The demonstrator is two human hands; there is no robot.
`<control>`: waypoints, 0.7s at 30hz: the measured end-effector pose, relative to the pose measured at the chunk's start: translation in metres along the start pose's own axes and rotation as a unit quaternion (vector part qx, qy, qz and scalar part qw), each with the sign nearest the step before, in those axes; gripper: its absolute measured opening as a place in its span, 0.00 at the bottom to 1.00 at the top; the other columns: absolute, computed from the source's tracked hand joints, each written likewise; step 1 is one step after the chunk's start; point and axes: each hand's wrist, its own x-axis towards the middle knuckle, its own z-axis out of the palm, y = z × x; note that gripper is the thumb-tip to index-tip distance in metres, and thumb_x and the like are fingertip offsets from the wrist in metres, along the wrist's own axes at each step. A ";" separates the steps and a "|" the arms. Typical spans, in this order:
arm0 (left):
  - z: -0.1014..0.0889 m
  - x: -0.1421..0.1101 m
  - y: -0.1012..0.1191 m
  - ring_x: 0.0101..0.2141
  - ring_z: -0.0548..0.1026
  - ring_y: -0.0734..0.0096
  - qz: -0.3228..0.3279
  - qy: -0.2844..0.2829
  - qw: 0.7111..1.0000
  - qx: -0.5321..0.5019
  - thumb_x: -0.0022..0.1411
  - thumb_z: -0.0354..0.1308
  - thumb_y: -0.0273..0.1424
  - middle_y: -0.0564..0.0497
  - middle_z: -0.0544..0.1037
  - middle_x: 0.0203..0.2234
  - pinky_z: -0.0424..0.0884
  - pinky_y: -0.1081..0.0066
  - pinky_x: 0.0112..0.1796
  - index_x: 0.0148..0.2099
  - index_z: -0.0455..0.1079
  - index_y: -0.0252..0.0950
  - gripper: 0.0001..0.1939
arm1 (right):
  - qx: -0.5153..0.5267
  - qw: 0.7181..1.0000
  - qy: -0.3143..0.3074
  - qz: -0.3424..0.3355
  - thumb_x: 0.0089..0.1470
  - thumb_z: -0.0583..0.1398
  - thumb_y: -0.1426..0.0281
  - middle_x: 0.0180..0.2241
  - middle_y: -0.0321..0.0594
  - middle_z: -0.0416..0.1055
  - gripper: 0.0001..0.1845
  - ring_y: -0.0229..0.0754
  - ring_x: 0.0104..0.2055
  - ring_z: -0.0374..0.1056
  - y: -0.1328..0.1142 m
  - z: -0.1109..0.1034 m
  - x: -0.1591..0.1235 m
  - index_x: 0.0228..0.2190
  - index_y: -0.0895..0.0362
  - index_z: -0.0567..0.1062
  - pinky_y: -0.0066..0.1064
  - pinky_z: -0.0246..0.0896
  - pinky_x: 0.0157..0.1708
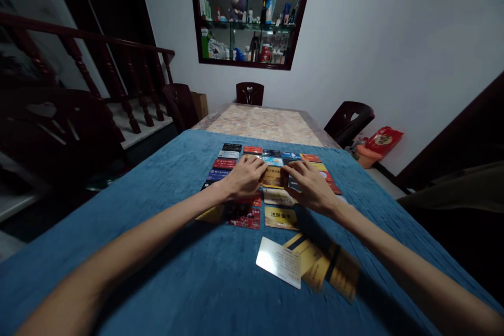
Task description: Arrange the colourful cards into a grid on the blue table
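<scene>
Two hands: I am reaching both over the card rows, with the gold card [273, 176] lying between them.
Left hand [246, 176]: my fingers are curling narrowly at the gold card's left edge; whether they are pinching it, I cannot tell.
Right hand [311, 186]: its fingers are bending down at the opposite edge, partly covering a dark card [294, 184]; their grip is hiding from me.
Nearest row: a yellow card [281, 217] is lying beside a red card [244, 217].
Loose cards: a whitish card [279, 262] is overlapping fanned gold cards [344, 273], nearer me.
Blue cloth [157, 252]: it is covering the near surface and lying beneath every card.
</scene>
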 end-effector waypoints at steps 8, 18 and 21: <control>0.001 0.006 -0.031 0.52 0.66 0.51 -0.034 -0.033 0.999 0.006 0.63 0.56 0.30 0.39 0.72 0.51 0.63 0.57 0.47 0.54 0.66 0.32 0.17 | 0.002 1.000 -0.023 0.002 0.58 0.59 0.70 0.46 0.51 0.71 0.15 0.52 0.44 0.61 0.011 0.023 0.039 0.47 0.58 0.72 0.42 0.61 0.44; 0.012 0.026 -0.067 0.52 0.66 0.52 -0.073 -0.093 0.993 0.013 0.62 0.55 0.29 0.39 0.72 0.51 0.64 0.57 0.46 0.51 0.68 0.33 0.15 | 0.005 0.995 -0.091 0.050 0.58 0.60 0.70 0.50 0.50 0.71 0.13 0.53 0.47 0.61 0.030 0.053 0.083 0.45 0.55 0.77 0.39 0.59 0.44; 0.015 0.036 -0.078 0.51 0.66 0.52 -0.088 -0.116 0.989 0.011 0.61 0.55 0.28 0.39 0.72 0.50 0.64 0.56 0.46 0.48 0.69 0.33 0.12 | 0.007 0.993 -0.101 0.067 0.59 0.60 0.70 0.50 0.49 0.71 0.12 0.53 0.48 0.61 0.035 0.062 0.096 0.45 0.54 0.77 0.38 0.58 0.44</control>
